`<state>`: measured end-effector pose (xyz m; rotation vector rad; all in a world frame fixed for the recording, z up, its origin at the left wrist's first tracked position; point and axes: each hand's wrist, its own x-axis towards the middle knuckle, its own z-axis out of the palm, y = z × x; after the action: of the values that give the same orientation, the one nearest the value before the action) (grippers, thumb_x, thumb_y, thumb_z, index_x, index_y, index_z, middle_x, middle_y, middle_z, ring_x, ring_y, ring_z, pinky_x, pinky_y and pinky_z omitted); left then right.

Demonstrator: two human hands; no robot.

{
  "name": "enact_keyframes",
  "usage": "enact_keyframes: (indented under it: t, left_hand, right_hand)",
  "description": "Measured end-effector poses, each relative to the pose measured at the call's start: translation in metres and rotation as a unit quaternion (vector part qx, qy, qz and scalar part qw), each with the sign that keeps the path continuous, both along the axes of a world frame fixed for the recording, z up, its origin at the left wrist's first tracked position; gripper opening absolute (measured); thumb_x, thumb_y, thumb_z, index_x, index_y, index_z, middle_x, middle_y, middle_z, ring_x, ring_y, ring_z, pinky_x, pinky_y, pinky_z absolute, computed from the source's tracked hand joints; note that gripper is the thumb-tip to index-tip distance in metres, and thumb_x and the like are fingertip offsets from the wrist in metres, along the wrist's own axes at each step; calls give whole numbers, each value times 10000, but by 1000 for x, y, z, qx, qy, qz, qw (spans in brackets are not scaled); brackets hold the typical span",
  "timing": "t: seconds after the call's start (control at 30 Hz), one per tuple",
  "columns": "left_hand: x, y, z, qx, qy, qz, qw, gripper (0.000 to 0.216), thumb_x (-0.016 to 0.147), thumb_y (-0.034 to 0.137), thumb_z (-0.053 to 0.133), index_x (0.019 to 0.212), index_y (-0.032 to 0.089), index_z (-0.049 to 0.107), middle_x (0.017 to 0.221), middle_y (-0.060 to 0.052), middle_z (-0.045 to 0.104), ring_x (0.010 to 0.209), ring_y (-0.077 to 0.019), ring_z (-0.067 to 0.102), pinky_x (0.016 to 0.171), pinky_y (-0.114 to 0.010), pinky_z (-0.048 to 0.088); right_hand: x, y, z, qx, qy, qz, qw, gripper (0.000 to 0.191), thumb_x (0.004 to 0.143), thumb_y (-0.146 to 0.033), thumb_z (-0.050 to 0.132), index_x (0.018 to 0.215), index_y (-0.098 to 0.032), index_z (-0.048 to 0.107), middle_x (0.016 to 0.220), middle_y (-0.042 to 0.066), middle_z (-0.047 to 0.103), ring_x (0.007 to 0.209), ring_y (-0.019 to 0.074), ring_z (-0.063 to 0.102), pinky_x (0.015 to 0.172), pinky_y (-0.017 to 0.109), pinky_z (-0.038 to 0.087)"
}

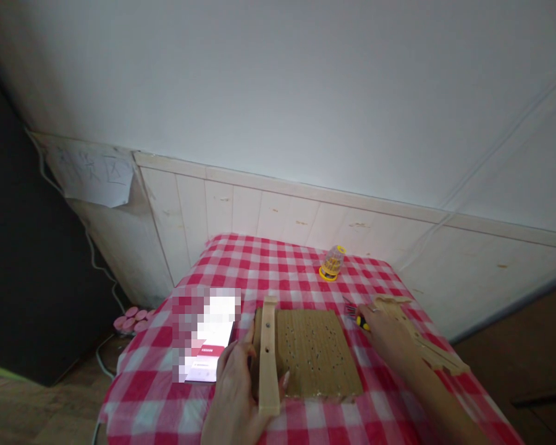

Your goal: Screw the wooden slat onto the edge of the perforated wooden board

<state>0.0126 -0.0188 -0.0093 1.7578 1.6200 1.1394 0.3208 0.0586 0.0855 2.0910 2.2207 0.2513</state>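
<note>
My left hand is closed around the lower part of a pale wooden strip, with fingers on either side of it. Two dark holes or screw heads show along the strip. It stands across the left side of a square wooden board whose face is dotted with many small holes. To the right of the board, my right hand is closed on a screwdriver with a yellow and black handle. Small metal pieces, perhaps screws, lie by its fingertips; their exact form is too small to tell.
A lit phone lies left of the board. A clear, yellow-based bit case stands at the back. Carved wooden pieces lie right, under my right arm. The checked tablecloth reaches the panelled wall.
</note>
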Motion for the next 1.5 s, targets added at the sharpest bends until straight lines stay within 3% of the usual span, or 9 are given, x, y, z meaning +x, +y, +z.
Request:
enact_keyframes:
  t: [0.23, 0.37, 0.47, 0.63, 0.77, 0.9, 1.03, 1.27, 1.5]
  left_hand:
    - [3, 0, 6, 17, 19, 3, 1000, 316, 879, 484, 683, 1042, 240, 566, 1032, -92, 697, 1044, -359, 670, 877, -542, 591]
    - [7, -1, 10, 57, 35, 18, 998, 335, 872, 421, 680, 1114, 235, 542, 1029, -86, 691, 1001, -339, 674, 859, -525, 592]
    - [8, -1, 10, 67, 43, 19, 997, 346, 873, 401, 675, 1123, 230, 508, 1037, -94, 679, 1008, -344, 665, 860, -534, 594]
    - [9, -3, 11, 66, 44, 16, 997, 332, 890, 384, 668, 1125, 227, 495, 1076, -109, 671, 1060, -348, 636, 888, -546, 592]
    - [10, -3, 12, 68, 56, 12, 996, 287, 887, 348, 663, 1110, 229, 525, 1074, -101, 671, 1047, -337, 660, 916, -549, 582]
    - [8, 0, 8, 86, 65, -7, 994, 341, 887, 329, 675, 1171, 221, 520, 1099, -107, 673, 1062, -336, 684, 986, -588, 549]
    - [5, 4, 4, 126, 56, -12, 990, 574, 848, 334, 733, 1327, 198, 449, 1329, -185, 611, 1251, -387, 619, 998, -591, 551]
    - [10, 1, 14, 102, -27, -31, 994, 601, 834, 259, 741, 1361, 204, 457, 1469, -190, 545, 1422, -382, 510, 1107, -593, 499]
    - [5, -6, 20, 124, -74, -63, 987, 409, 850, 165, 718, 1204, 251, 531, 1550, -138, 459, 1429, -328, 508, 1114, -505, 520]
  right_hand:
    - [0, 0, -5, 15, 7, -5, 1000, 192, 881, -60, 598, 894, -204, 723, 925, 134, 786, 845, 282, 756, 658, 318, 441]
    - [4, 1, -2, 21, 12, -5, 1000, 144, 879, -88, 611, 887, -192, 709, 869, 124, 778, 829, 285, 748, 677, 323, 456]
    - [9, 4, 4, 42, 76, 19, 996, 114, 863, -134, 613, 877, -209, 697, 853, 101, 789, 822, 276, 745, 690, 327, 489]
    - [-7, -7, 22, 49, 303, 119, 944, 152, 893, -296, 570, 844, -251, 708, 790, 60, 795, 708, 247, 743, 645, 330, 557]
    - [-43, -25, 32, 21, 383, 217, 898, 184, 937, -327, 575, 853, -274, 731, 786, 32, 783, 693, 218, 739, 645, 307, 584]
    - [-85, -30, 26, 7, 337, 329, 882, 276, 936, -102, 494, 973, -246, 726, 941, 50, 791, 879, 211, 757, 787, 311, 609]
    - [-120, -24, 19, -20, 255, 391, 884, 414, 847, 58, 442, 1012, -215, 706, 983, 61, 763, 908, 210, 735, 824, 320, 612]
    - [-139, -15, 15, -96, 236, 383, 888, 572, 739, 134, 417, 1134, -210, 648, 1139, 70, 747, 1045, 208, 720, 922, 335, 588]
    - [-140, -14, 9, -123, 220, 377, 891, 485, 805, 107, 448, 1130, -213, 613, 1122, 75, 745, 1026, 224, 718, 878, 328, 572]
